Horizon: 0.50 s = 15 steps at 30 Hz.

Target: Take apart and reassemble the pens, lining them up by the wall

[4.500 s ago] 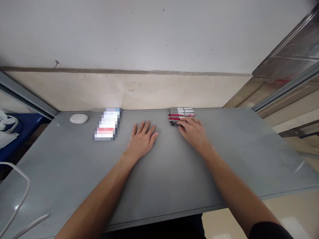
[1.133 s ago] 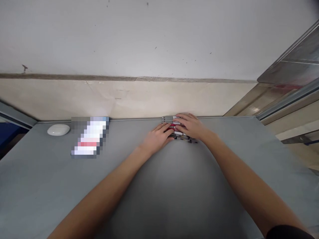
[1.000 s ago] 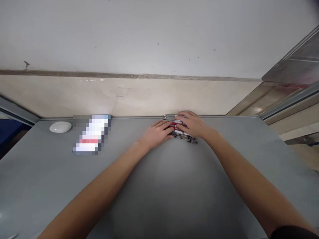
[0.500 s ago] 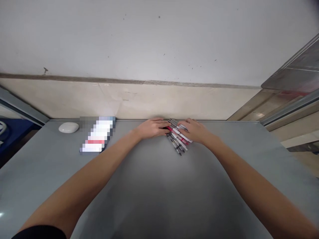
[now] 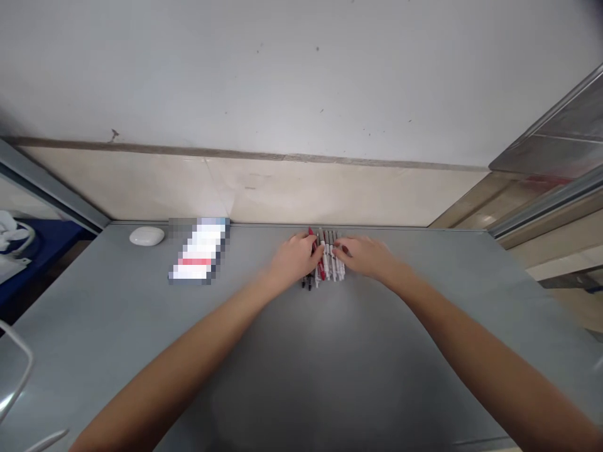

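Observation:
Several pens [image 5: 327,254], white, grey, red and black, lie side by side near the back edge of the grey table [image 5: 301,364], pointing roughly front to back. My left hand [image 5: 296,256] is closed over the left side of the bunch, covering part of the dark pens, its thumb beside a red one. On the right side, my right hand [image 5: 360,254] presses its curled fingers and thumb against the pale pens. Both hands touch the bunch from opposite sides.
A white computer mouse [image 5: 147,236] and a phone [image 5: 200,251] with a blurred-out screen lie at the back left. Behind the table stands a wall [image 5: 330,191]. A white cable [image 5: 26,351] shows at the lower left, and a blue surface [image 5: 51,242] beyond the left edge.
The pens, slanted and fanned out before, now lie nearly parallel and straighter. Both hands have turned around them. The camera view has shifted slightly, bringing the white cable into sight.

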Available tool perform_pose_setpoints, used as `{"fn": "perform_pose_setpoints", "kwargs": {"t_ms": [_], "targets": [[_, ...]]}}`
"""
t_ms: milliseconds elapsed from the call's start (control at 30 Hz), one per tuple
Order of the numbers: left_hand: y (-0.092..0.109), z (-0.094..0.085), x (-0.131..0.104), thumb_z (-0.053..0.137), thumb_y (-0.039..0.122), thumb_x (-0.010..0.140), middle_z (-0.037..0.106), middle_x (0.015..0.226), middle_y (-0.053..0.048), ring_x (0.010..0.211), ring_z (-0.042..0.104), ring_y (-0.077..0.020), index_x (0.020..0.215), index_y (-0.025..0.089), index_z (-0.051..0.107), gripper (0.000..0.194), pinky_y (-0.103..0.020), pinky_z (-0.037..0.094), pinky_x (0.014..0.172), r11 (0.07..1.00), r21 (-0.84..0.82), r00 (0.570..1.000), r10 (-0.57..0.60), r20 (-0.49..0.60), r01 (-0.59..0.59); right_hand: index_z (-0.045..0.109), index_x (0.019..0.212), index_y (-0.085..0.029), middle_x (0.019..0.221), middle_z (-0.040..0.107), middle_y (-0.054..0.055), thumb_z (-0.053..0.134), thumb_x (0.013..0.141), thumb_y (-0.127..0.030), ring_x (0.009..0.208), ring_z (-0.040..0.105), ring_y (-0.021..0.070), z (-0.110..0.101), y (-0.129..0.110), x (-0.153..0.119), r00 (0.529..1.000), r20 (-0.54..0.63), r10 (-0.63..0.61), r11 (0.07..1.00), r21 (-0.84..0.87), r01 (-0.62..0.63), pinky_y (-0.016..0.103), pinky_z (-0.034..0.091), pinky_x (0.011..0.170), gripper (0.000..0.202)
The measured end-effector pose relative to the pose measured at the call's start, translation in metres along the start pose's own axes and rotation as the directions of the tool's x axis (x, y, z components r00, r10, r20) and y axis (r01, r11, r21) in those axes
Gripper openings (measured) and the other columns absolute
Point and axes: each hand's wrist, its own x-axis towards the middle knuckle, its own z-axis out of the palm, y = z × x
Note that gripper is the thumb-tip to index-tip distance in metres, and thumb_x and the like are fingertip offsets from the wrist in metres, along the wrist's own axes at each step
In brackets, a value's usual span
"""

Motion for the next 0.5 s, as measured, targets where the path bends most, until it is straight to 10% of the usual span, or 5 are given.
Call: {"fn": "perform_pose_setpoints", "kwargs": {"t_ms": [167, 500], "targets": [[0.026, -0.010, 0.001, 0.043, 0.056, 0.091, 0.064, 0.121, -0.018, 0.114, 0.058, -0.0350, 0.117, 0.013, 0.061, 0.053, -0.047, 0.046, 0.092, 0.995, 0.052, 0.984, -0.086, 0.158, 0.079, 0.062, 0.124, -0.033, 0.118, 0.070, 0.003, 0.035, 0.095, -0.027, 0.102, 0.066, 0.0233, -0.008, 0.014, -0.001, 0.981, 0.076, -0.177, 0.984, 0.004, 0.178, 0.032, 0.048, 0.076, 0.040], [0.063, 0.022, -0.002, 0.052, 0.071, 0.078, 0.021, 0.158, -0.024, 0.136, 0.033, -0.0409, 0.152, 0.004, 0.024, 0.103, -0.056, 0.034, 0.104, 0.958, 0.183, 0.959, -0.247, 0.141, 0.220, 0.067, 0.118, -0.031, 0.117, 0.067, 0.005, 0.055, 0.091, -0.027, 0.106, 0.062, 0.0234, 0.006, 0.043, 0.012, 0.897, -0.133, -0.421, 0.897, -0.207, 0.390, 0.035, 0.050, 0.083, 0.030]]}}
